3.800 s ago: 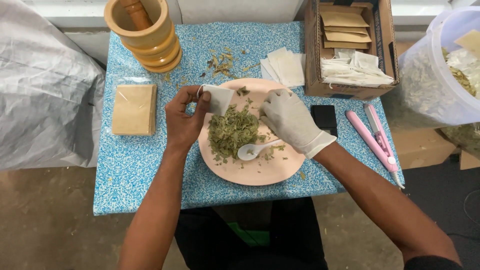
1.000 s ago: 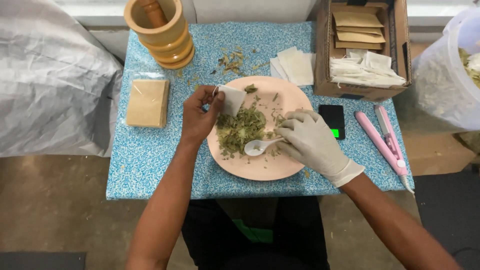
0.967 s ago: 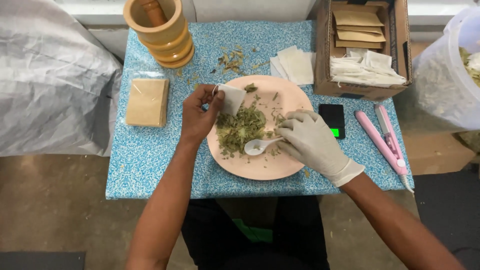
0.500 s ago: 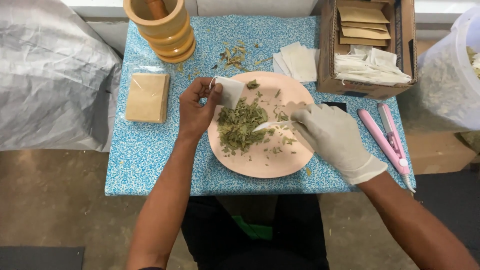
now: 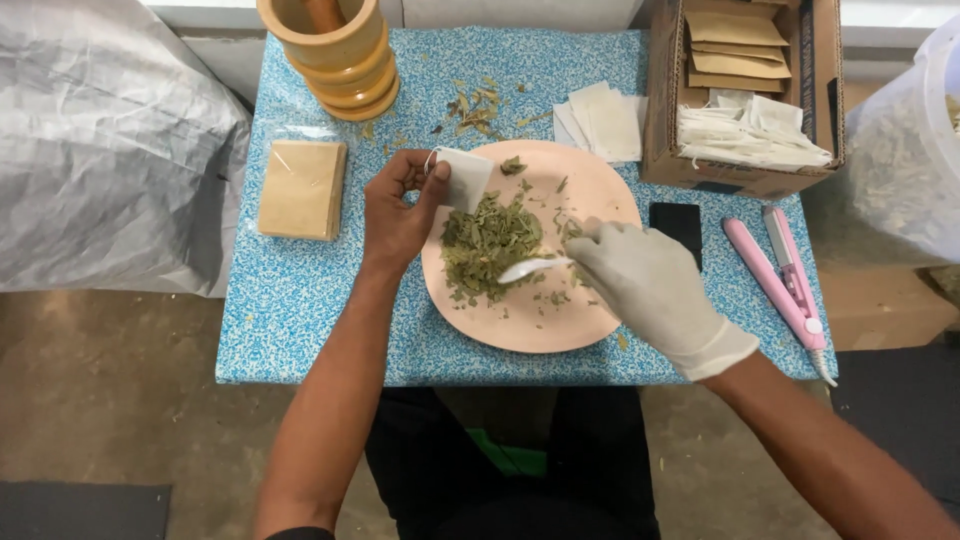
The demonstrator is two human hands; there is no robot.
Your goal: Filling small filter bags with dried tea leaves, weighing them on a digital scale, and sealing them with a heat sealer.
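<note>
My bare left hand (image 5: 398, 210) pinches a small white filter bag (image 5: 462, 178) held open over the left rim of a pink plate (image 5: 590, 320). A heap of dried green leaves (image 5: 488, 245) lies on the plate. My right hand (image 5: 650, 285), in a white glove, grips a white plastic spoon (image 5: 530, 268) whose bowl points left into the leaf heap, just below the bag.
The blue speckled table (image 5: 300, 320) also bears a wooden mortar with pestle (image 5: 335, 50), a flat tan packet (image 5: 302, 188), loose white bags (image 5: 603, 120), scattered leaves (image 5: 470, 105), a cardboard box of envelopes and bags (image 5: 745, 90), a black scale (image 5: 676, 222) and a pink sealer (image 5: 785, 275).
My gloved right hand took up the spoon from the plate and brought it left into the leaves. My left hand keeps the bag in the same spot.
</note>
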